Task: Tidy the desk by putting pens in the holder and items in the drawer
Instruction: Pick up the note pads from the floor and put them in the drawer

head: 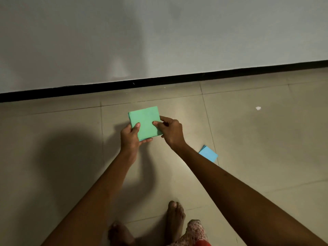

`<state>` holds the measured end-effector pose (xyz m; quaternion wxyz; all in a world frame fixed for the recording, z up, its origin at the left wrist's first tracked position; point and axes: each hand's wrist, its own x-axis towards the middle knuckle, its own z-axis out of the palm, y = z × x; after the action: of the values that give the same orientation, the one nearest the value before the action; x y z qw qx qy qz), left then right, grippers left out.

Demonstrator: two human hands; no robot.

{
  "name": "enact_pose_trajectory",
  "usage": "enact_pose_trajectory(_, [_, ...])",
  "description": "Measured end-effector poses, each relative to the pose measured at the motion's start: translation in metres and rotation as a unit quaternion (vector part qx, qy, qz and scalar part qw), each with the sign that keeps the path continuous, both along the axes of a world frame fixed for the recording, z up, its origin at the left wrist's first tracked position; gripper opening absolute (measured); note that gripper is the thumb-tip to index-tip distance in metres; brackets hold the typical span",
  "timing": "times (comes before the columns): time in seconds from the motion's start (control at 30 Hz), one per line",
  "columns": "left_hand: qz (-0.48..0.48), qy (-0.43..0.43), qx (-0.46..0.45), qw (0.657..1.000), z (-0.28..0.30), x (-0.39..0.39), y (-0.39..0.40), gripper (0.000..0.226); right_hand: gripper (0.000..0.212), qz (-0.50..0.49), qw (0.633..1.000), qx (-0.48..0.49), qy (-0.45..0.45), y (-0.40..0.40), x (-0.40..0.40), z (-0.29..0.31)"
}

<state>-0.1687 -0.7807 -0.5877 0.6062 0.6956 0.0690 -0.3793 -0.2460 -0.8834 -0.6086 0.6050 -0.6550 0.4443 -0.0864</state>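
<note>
At the bottom edge, closest to the camera, 2 bare feet stand on the tiled floor, with a piece of patterned cloth beside the right one. No desk, pen holder or drawer shows in this view, so I cannot tell where they are.

Both arms reach forward and down, and they meet at a green pad of paper, which is held above the floor, not lying on it. The left hand grips the pad's left edge: the thumb lies on the top face and the fingers curl under it, with the fingertips showing at the near edge. The right hand pinches the right edge, with the thumb on top and the other fingers folded close to it. A blue pad of paper lies on the floor, just right of the right forearm and well apart from the green one. A small white scrap lies further right.

I judge that the step now is to gather the loose pads so they can go to the drawer. To do it well, the person could pass the green pad fully into 1 hand, hold it flat so that no sheets slip, and use the free hand for the blue pad.
</note>
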Motion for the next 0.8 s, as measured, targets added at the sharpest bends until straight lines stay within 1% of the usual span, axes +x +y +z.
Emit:
enact_pose_trajectory(0.07, [0.009,-0.01,0.022,1.0,-0.01,-0.01,-0.008,0.024,0.044,-0.028,0.999,-0.004,0.019,-0.008,-0.018,-0.012])
enact_pose_trajectory(0.17, [0.023,0.009,0.037,0.999,-0.034,-0.026,-0.023,0.024,0.054,-0.058,0.988,-0.072,0.123,-0.032,-0.067,-0.048])
enact_pose_trajectory(0.23, [0.014,0.021,0.049,0.998,-0.059,-0.043,-0.035,0.021,0.066,-0.012,0.962,-0.124,0.242,-0.056,-0.11,-0.08])
enact_pose_trajectory(0.3, [0.0,0.035,0.056,0.998,-0.086,-0.058,-0.047,0.024,0.078,0.076,0.917,-0.151,0.361,-0.077,-0.148,-0.106])
enact_pose_trajectory(0.37, [-0.014,0.044,0.056,0.997,-0.115,-0.071,-0.063,0.025,0.088,0.126,0.883,-0.155,0.425,-0.093,-0.174,-0.13])
enact_pose_trajectory(0.47, [-0.03,0.057,0.054,0.996,-0.156,-0.092,-0.086,0.021,0.097,0.166,0.854,-0.163,0.466,-0.106,-0.197,-0.169])
enact_pose_trajectory(0.53, [-0.048,0.063,0.052,0.996,-0.182,-0.107,-0.098,0.017,0.103,0.172,0.852,-0.147,0.473,-0.109,-0.207,-0.197])
enact_pose_trajectory(0.6, [-0.063,0.068,0.057,0.994,-0.205,-0.12,-0.105,0.015,0.105,0.172,0.85,-0.133,0.48,-0.106,-0.213,-0.218])
enact_pose_trajectory(0.73, [-0.08,0.07,0.072,0.992,-0.235,-0.131,-0.111,0.024,0.101,0.197,0.807,-0.218,0.512,-0.095,-0.213,-0.248])
enact_pose_trajectory(0.8, [-0.086,0.067,0.08,0.991,-0.243,-0.129,-0.112,0.028,0.1,0.191,0.8,-0.233,0.519,-0.097,-0.212,-0.253])
